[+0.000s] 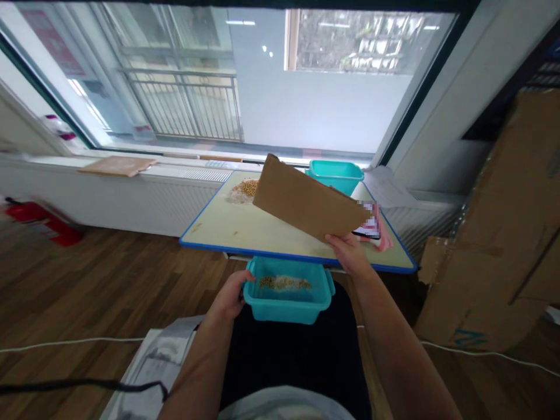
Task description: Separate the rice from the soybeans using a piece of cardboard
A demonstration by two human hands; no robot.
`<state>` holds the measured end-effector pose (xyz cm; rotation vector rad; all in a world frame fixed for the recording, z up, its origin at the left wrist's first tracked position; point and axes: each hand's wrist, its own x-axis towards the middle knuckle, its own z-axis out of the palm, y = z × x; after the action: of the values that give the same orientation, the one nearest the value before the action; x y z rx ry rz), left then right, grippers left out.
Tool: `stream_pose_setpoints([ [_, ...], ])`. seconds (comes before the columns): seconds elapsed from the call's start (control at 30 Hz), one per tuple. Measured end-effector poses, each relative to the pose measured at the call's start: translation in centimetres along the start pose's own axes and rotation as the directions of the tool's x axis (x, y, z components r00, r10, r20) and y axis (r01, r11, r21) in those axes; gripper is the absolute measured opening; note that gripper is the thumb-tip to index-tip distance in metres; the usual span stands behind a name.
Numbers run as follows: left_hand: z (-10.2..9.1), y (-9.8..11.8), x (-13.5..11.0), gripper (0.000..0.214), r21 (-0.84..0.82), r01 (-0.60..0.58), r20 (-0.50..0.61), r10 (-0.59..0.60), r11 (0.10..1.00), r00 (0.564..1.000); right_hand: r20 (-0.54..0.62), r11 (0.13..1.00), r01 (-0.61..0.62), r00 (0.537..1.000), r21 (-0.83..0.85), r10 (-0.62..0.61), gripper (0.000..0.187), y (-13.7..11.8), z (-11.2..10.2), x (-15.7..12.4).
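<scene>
My left hand [233, 293] grips the left end of a teal plastic bin [286, 309], which is held over my lap just below the table's front edge. A strip of small yellowish grains [284, 283] mixed with something whitish lies on the bin's floor. In my right hand [347, 252] is a flat piece of brown cardboard [306, 201], pinched at its lower edge and tilted above the tabletop. Beyond the cardboard's left end sits a pile of golden grains [245, 188] with whitish matter beside it, partly hidden by the cardboard.
The table [210, 230] has a blue edge. A second teal bin [336, 174] stands at its back right, near a phone-like item [371, 220] on pinkish material. Large cardboard boxes [485, 280] stand on the right. A fire extinguisher [41, 221] lies left; white cables [70, 343] cross the floor.
</scene>
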<state>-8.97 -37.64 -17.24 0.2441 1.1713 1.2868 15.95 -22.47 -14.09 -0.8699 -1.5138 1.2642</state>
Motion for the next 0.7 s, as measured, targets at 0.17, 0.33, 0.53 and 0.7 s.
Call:
stream_pose_setpoints([
  [0.17,-0.1,0.3,-0.6,0.013,-0.048,-0.02,0.002,0.02,0.999,1.0,0.177,0.996,0.015,0.984,-0.091,0.001,0.03,-1.1,-0.1,-0.3],
  [0.33,-1.0,0.8,-0.9,0.01,-0.032,-0.013,-0.019,0.013,0.999,1.0,0.251,0.982,0.001,0.967,-0.187,0.047,0.027,-1.7,0.0,-0.4],
  [0.53,-1.8,1.0,-0.6,0.011,-0.011,-0.001,-0.014,0.001,1.0,1.0,0.12,0.98,-0.068,0.989,-0.188,0.092,0.019,-1.6,0.1,-0.6],
  [0.7,-2.3,1.3,-0.6,0.011,-0.042,0.018,0.013,-0.017,0.999,1.0,0.043,0.976,-0.076,0.995,-0.203,0.087,0.016,-0.9,-0.2,-0.5],
])
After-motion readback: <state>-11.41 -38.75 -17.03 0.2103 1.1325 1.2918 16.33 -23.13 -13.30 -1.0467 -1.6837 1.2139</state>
